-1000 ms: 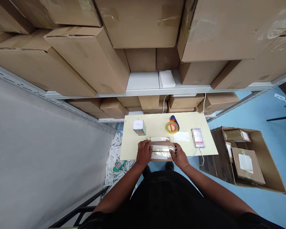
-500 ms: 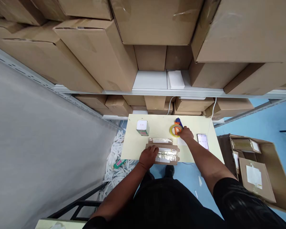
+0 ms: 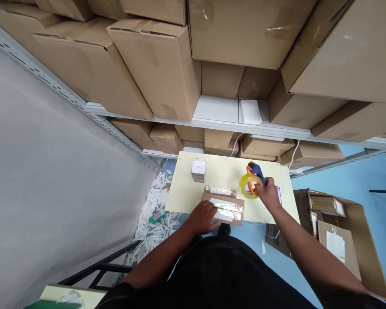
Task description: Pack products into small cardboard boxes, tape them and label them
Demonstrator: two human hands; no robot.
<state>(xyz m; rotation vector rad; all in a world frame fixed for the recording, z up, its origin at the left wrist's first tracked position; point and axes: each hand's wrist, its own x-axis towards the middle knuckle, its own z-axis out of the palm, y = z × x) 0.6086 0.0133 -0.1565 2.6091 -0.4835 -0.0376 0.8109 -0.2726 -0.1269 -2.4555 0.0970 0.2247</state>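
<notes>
Right hand (image 3: 268, 193) grips tape dispenser (image 3: 256, 175); left hand (image 3: 202, 218) holds carton (image 3: 227, 208).
Near side overhangs table (image 3: 186, 197); uneven pressure could tip it.

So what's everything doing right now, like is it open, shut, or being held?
Tape dispenser: held in the right hand.
Front parcel: taped, with the left hand on it.
Back parcel: taped, partly hidden.
Small box: standing, top shut.
Phone: mostly hidden, so I can't tell if it's on.
Big cardboard box: open, parcels inside.
Tall shelf box: shut.
</notes>
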